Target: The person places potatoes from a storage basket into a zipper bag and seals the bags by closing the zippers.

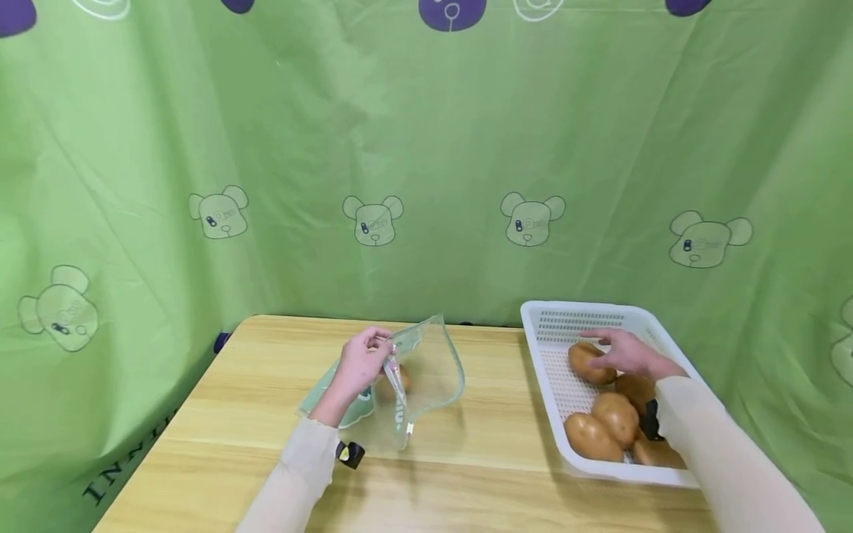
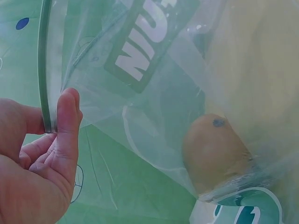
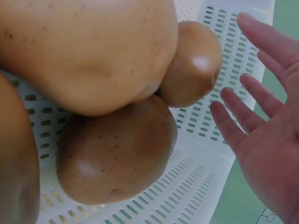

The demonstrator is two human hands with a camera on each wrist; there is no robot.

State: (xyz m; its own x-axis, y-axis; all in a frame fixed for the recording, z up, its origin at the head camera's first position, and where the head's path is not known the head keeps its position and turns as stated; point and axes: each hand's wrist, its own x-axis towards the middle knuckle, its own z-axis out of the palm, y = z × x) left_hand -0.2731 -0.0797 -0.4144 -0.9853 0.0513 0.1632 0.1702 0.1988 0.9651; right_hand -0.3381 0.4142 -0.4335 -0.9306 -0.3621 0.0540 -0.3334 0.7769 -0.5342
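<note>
So the left hand (image 1: 362, 360) had the rim of a clear plastic bag (image 1: 426, 377) pinched between thumb and fingers, holding its mouth open and lifted off the wooden surface (image 1: 233, 414). In the left wrist view the thumb (image 2: 67, 112) was pressed right against the bag's green-edged rim (image 2: 44, 60). One potato in the bag (image 2: 212, 151) was already sitting low down in it, showing through the plastic next to some green and white printing. From the head view that potato was mostly hidden behind the hand and the plastic, just a brownish bit peeking out.

The right hand (image 1: 629, 354) was over the white slotted basket (image 1: 553, 326) on the right side of the surface, well apart from the bag. Its grip was wide open: fingers straight and spread, nothing held. It hovered above the far potato (image 1: 586, 363), and I couldn't tell whether the fingertips actually touched it. The right wrist view showed the flat palm (image 3: 268, 154) beside the pile, clear of the potatoes there.

The basket held several more potatoes (image 1: 616, 414) bunched together toward its near end. A green curtain with bear prints (image 1: 373, 220) hung behind everything.
</note>
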